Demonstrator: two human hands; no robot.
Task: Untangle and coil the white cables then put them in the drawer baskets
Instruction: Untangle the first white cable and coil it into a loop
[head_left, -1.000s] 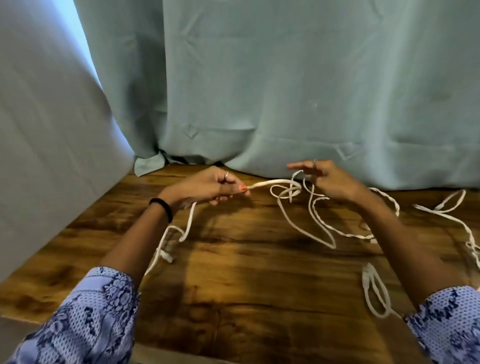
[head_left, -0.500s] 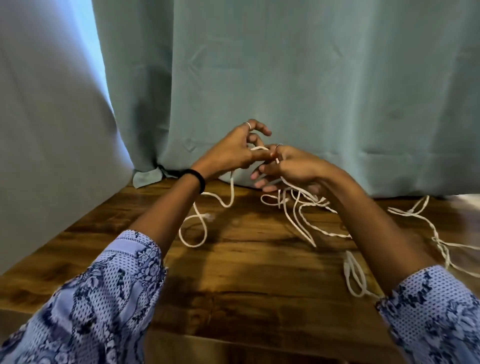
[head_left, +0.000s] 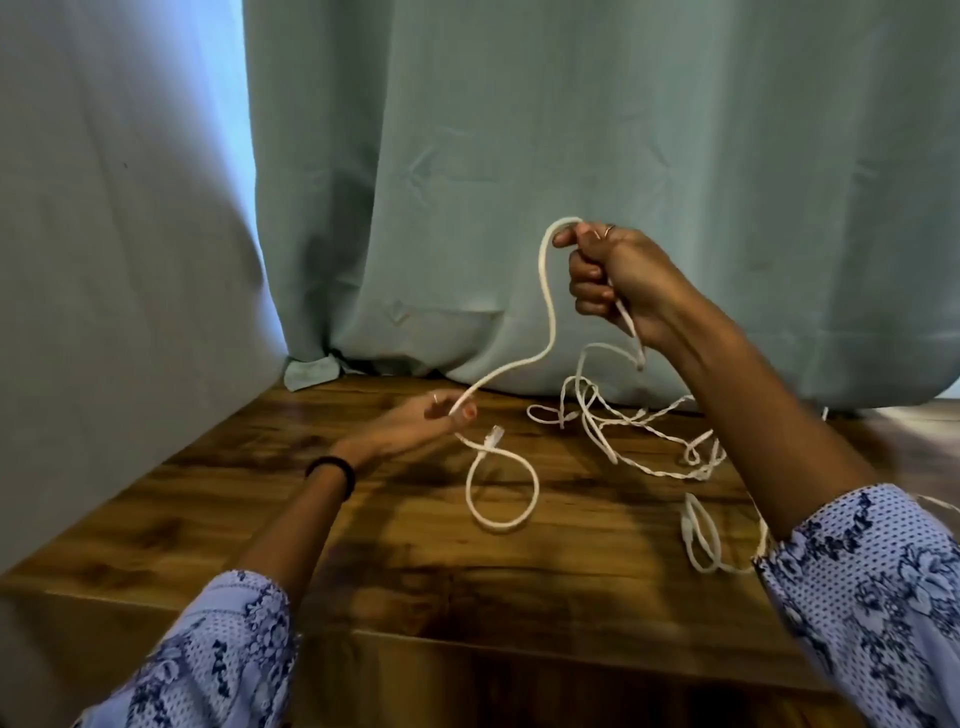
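A thick white cable (head_left: 548, 306) runs in a curve from my raised right hand (head_left: 618, 275) down to my left hand (head_left: 421, 418). My right hand grips it in a fist, well above the table. My left hand pinches it low, just over the wood. Below my left hand the cable's end forms a loop (head_left: 501, 491) on the table, with a clear plug (head_left: 493, 434) at the crossing. A tangle of thinner white cables (head_left: 649, 441) lies under my right forearm. A smaller white loop (head_left: 701, 535) lies nearer me. No drawer baskets are in view.
The wooden table (head_left: 363, 561) has its front edge close to me. A teal curtain (head_left: 519, 156) hangs along the back and a pale cloth wall (head_left: 104, 260) closes the left side.
My hands, together half a second ago, have parted: the right rose with the cable and the left dropped toward the table. The cable's end now lies in a loop.
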